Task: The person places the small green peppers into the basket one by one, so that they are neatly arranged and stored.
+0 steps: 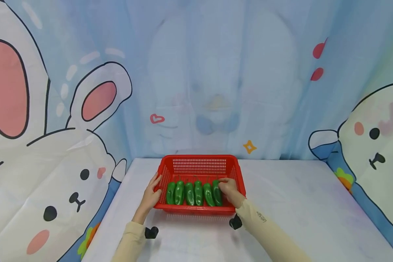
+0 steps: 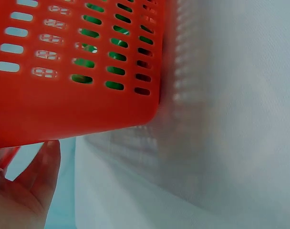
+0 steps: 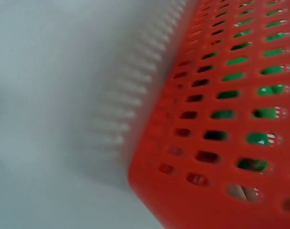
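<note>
Got my left hand [image 1: 151, 194] flat on the basket's [image 1: 199, 162] left rim on the tabletop [image 1: 298, 203], right hand [image 1: 228, 189] fingers curled on the end pepper [image 1: 217, 193] of six inside, which looks smooth, light, maybe slippery, so I'd pinch it around its middle.

The only lettering is a small dark print on the cream sleeve [image 1: 261, 217] of the right forearm, too small and tilted to read.
</note>
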A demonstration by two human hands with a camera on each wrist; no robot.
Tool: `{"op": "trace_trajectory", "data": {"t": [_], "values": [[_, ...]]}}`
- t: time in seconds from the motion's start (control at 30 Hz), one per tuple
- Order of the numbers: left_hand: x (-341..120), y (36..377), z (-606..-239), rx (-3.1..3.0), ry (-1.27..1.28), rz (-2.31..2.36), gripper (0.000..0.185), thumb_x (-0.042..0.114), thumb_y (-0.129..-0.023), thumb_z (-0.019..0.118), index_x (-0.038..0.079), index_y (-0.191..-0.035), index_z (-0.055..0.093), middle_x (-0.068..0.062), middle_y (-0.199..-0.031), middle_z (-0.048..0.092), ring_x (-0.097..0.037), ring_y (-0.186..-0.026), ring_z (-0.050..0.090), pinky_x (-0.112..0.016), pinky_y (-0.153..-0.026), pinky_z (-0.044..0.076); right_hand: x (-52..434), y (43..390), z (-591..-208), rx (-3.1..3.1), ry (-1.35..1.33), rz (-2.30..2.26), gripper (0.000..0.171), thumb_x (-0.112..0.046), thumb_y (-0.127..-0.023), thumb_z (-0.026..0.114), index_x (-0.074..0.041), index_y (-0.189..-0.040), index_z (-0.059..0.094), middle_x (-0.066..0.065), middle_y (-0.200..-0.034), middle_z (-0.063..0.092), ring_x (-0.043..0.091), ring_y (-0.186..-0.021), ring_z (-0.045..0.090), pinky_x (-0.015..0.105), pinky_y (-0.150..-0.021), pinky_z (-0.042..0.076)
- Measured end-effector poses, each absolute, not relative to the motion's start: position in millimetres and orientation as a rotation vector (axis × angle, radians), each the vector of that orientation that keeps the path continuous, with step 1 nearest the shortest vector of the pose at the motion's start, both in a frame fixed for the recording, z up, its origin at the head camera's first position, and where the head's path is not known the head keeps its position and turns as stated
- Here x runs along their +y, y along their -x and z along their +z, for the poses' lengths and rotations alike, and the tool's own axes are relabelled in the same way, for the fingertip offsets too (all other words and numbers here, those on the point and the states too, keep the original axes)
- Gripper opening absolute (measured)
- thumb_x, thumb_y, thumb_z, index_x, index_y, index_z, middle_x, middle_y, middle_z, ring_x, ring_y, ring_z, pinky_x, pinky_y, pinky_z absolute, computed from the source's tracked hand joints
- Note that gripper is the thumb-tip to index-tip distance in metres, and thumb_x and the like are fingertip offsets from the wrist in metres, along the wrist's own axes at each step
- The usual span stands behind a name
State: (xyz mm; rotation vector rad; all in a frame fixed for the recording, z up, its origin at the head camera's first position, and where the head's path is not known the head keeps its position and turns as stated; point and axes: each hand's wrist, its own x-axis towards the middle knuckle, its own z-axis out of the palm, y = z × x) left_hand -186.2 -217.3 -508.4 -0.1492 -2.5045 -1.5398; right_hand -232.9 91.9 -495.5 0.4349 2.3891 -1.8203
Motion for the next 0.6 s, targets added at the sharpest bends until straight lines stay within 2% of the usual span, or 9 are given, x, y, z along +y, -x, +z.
{"op": "trace_trajectory", "data": {"t": [0.1,0.23,0.27,0.37,0.47,0.6], "values": [[-222,187,-507,-2.505,0.163,-1.527,0.062,-0.008,-0.085,0.051,-0.005,-0.146,0.042,-0.017,-0.16,0.025,-0.04,-0.146,0.02,-0.058,-0.11,0.03,90,232,-485,2.404,-0.376,-1.813,0.044,0.0,-0.086,0.05,0.007,-0.129,0.059,0.026,-0.119,0.06,0.023,-0.078,0.058,0.033,-0.065,0.054],[-225,190,-502,-2.545,0.156,-1.399,0.06,-0.003,-0.085,0.054,-0.005,-0.144,0.045,-0.02,-0.157,0.03,-0.042,-0.143,0.028,-0.059,-0.108,0.034,90,232,-464,2.405,-0.257,-1.838,0.044,-0.005,-0.091,0.053,0.004,-0.134,0.056,0.024,-0.114,0.061,0.021,-0.073,0.054,0.033,-0.059,0.047],[-225,191,-501,-2.565,0.156,-1.343,0.059,-0.001,-0.086,0.055,-0.004,-0.144,0.045,-0.02,-0.156,0.032,-0.043,-0.141,0.031,-0.06,-0.107,0.034,91,232,-460,2.396,-0.241,-1.855,0.044,-0.006,-0.092,0.053,0.004,-0.135,0.055,0.023,-0.114,0.06,0.023,-0.076,0.055,0.034,-0.061,0.048],[-225,194,-496,-2.627,0.153,-1.177,0.057,0.007,-0.089,0.055,-0.002,-0.145,0.046,-0.021,-0.154,0.037,-0.045,-0.136,0.039,-0.063,-0.104,0.036,95,233,-449,2.337,-0.204,-1.907,0.044,-0.009,-0.096,0.053,0.004,-0.139,0.051,0.025,-0.122,0.057,0.033,-0.098,0.059,0.044,-0.079,0.055],[-226,196,-490,-2.648,0.157,-1.121,0.056,0.011,-0.091,0.054,-0.001,-0.146,0.045,-0.02,-0.153,0.038,-0.045,-0.134,0.041,-0.064,-0.104,0.036,102,236,-440,2.25,-0.193,-1.953,0.046,-0.012,-0.1,0.05,0.002,-0.143,0.046,0.025,-0.14,0.047,0.043,-0.121,0.052,0.053,-0.096,0.049],[-228,199,-478,-2.637,0.163,-1.116,0.056,0.013,-0.094,0.052,-0.002,-0.147,0.042,-0.021,-0.154,0.037,-0.045,-0.137,0.038,-0.063,-0.106,0.033,111,243,-425,2.164,-0.177,-2.011,0.048,-0.015,-0.101,0.048,-0.001,-0.147,0.042,0.023,-0.151,0.035,0.043,-0.131,0.046,0.053,-0.101,0.045]]}}
